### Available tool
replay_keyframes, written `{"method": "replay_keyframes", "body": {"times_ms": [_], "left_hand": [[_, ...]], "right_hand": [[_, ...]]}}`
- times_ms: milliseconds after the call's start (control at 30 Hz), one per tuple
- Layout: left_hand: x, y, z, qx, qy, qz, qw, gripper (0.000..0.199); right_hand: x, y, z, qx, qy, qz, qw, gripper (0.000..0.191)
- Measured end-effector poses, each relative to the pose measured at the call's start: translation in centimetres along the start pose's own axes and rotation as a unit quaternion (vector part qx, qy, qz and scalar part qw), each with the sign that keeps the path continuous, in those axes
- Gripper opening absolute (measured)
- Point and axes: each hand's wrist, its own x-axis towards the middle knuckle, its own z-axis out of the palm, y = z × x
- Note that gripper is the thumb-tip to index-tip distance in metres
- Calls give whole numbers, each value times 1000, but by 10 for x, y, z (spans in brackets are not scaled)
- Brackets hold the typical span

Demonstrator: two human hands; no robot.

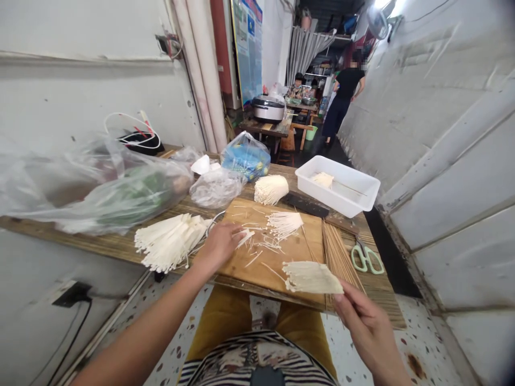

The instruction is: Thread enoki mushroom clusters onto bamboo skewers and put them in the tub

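Observation:
My right hand pinches a flat bunch of enoki mushrooms by its cut end, held over the near right edge of the wooden cutting board. Over the board's left side, the fingers of my left hand are closed on a few enoki strands. Loose strands lie scattered across the board. A fanned enoki bunch on a skewer rests toward its right. Left of the board is a large enoki pile, and behind it a thick enoki bundle.
Right of the board lie bamboo skewers, a knife and green-handled scissors. A white plastic tub stands at the back right with enoki inside. Plastic bags fill the left. A person stands farther back.

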Motion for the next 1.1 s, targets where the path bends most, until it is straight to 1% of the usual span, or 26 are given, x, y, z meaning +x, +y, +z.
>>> {"method": "replay_keyframes", "body": {"times_ms": [133,367,633,700,833,967,1100], "left_hand": [[11,-5,3,54,-29,-7,998,17],[21,-4,5,76,-73,-56,993,14],[23,4,10,48,-85,-93,991,26],[22,7,11,33,-88,-91,991,25],[20,11,11,-12,-99,-79,992,14],[18,12,8,-90,-107,-64,988,20],[11,19,-1,-196,-112,-62,972,26]], "right_hand": [[2,5,3,25,-16,18,999,34],[4,12,3,36,-32,21,999,35],[2,14,4,29,-31,13,999,36],[3,13,5,26,-30,9,999,36],[5,7,7,18,-28,-5,999,34],[8,-1,9,8,-33,-29,999,32],[15,-5,10,-22,-62,-62,996,32]]}}
